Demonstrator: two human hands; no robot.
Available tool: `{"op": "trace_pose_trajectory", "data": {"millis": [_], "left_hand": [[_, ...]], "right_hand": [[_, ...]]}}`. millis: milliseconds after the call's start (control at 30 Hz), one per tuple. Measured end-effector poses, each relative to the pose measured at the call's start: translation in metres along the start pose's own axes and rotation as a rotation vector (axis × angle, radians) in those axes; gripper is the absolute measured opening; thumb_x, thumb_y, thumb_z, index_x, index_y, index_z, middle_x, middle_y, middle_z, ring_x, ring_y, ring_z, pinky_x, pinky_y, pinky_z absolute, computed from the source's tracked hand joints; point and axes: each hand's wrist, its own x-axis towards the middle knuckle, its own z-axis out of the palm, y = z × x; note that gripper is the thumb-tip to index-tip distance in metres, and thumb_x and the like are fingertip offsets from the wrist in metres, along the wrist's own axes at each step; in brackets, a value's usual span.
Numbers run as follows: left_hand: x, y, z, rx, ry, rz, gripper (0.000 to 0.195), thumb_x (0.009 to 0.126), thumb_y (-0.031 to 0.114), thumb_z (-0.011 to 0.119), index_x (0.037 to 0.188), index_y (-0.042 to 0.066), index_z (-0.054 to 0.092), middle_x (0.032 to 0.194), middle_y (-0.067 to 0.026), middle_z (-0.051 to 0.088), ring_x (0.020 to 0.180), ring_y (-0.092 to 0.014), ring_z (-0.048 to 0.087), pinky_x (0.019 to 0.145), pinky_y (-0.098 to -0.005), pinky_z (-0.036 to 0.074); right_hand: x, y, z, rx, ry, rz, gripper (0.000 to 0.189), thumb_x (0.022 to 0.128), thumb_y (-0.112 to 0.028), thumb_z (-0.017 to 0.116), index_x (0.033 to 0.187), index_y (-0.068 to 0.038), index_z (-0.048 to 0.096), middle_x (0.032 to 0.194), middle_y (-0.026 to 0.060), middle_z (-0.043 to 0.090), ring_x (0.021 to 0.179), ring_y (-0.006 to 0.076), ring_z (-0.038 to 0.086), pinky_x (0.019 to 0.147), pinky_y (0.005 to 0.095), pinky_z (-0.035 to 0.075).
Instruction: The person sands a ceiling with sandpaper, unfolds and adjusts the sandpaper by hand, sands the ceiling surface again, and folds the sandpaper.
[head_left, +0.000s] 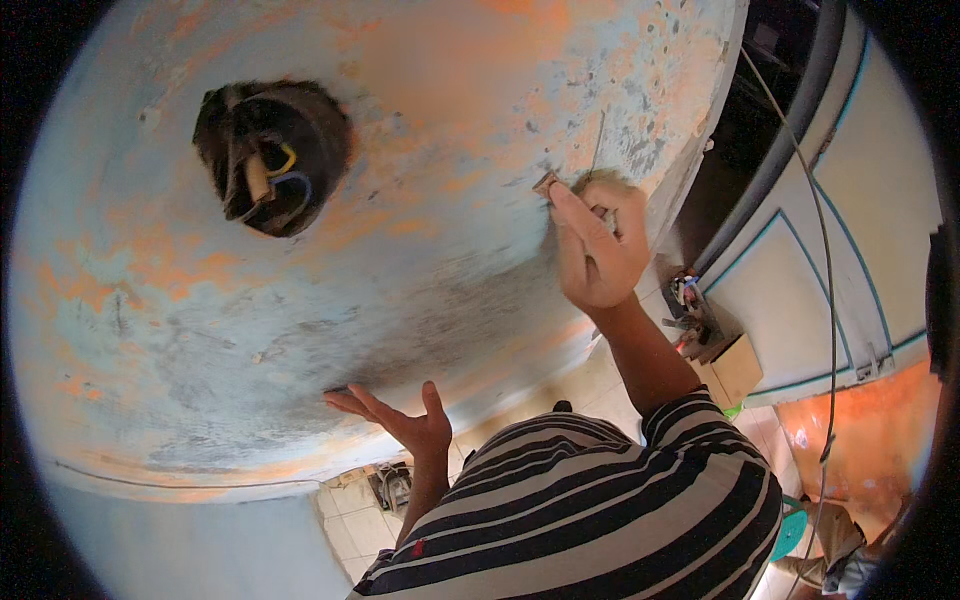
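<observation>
Before me is a wall (420, 247) with worn pale blue paint, orange patches and dark grey smears. My right hand (604, 244) is against it near its right edge, gripping a small folded brown piece that looks like sandpaper (545, 184) between thumb and fingers. Some of those fingers are curled out of sight. Lower down, my left hand (409, 420) is spread and holds nothing. Its fingertips are at the dark-smeared part of the wall; whether they touch it I cannot tell.
A ragged wall hole (330, 135) holds yellow and blue wires (289, 169). A cable (825, 255) hangs at the right before a pale door (780, 285). A tool-filled box (701, 322) and a carton (739, 364) stand on the tiled floor. At lower right, a person (832, 532) is partly visible.
</observation>
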Motion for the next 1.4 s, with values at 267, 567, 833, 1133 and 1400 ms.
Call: {"op": "trace_pose_trajectory", "data": {"millis": [267,567,833,1133,1400], "left_hand": [[-0.017,0.049,0.03,-0.096,-0.065,-0.079,0.104,0.092,0.029,0.074,0.165,0.008,0.005,0.169,-0.0295,-0.01,0.156,-0.05,-0.008,0.121,-0.0685,0.006],[-0.027,0.079,0.04,-0.063,-0.129,-0.178,0.103,0.092,0.026,0.075,0.165,0.007,0.006,0.169,-0.0297,-0.007,0.157,-0.049,-0.005,0.121,-0.0656,0.01],[-0.028,0.092,0.043,-0.061,-0.124,-0.209,0.103,0.091,0.022,0.076,0.165,0.008,0.006,0.17,-0.0289,-0.005,0.157,-0.049,-0.003,0.121,-0.065,0.012],[-0.038,0.096,0.044,-0.015,-0.16,-0.279,0.103,0.091,0.022,0.076,0.165,0.007,0.006,0.171,-0.0267,-0.002,0.157,-0.049,-0.003,0.121,-0.0664,0.011],[-0.035,0.093,0.052,-0.027,-0.127,-0.222,0.103,0.091,0.027,0.076,0.165,0.008,0.007,0.171,-0.0269,-0.002,0.157,-0.049,-0.002,0.121,-0.0661,0.011]], "right_hand": [[0.013,0.038,-0.017,0.075,-0.108,-0.009,0.036,0.084,0.008,0.07,0.118,-0.003,0.076,0.096,0.0088,0.058,0.083,0.0205,0.055,0.069,0.0283,0.045],[0.011,0.04,-0.026,0.125,-0.306,-0.054,0.042,0.082,0.009,0.069,0.12,-0.007,0.075,0.098,0.0092,0.056,0.09,0.0239,0.054,0.074,0.0333,0.045],[0.01,0.055,-0.026,0.167,-0.233,-0.112,0.059,0.072,-0.003,0.069,0.13,-0.015,0.071,0.097,0.0079,0.057,0.082,0.0277,0.053,0.07,0.0441,0.037],[0.03,0.059,-0.042,0.13,-0.391,-0.3,0.047,0.078,0.007,0.071,0.124,-0.007,0.074,0.097,0.0075,0.054,0.085,0.0241,0.048,0.071,0.0374,0.038],[0.05,0.072,-0.046,0.038,-0.352,-0.351,0.056,0.07,-0.015,0.072,0.126,-0.019,0.071,0.096,0.0035,0.055,0.083,0.0256,0.054,0.072,0.0463,0.036]]}}
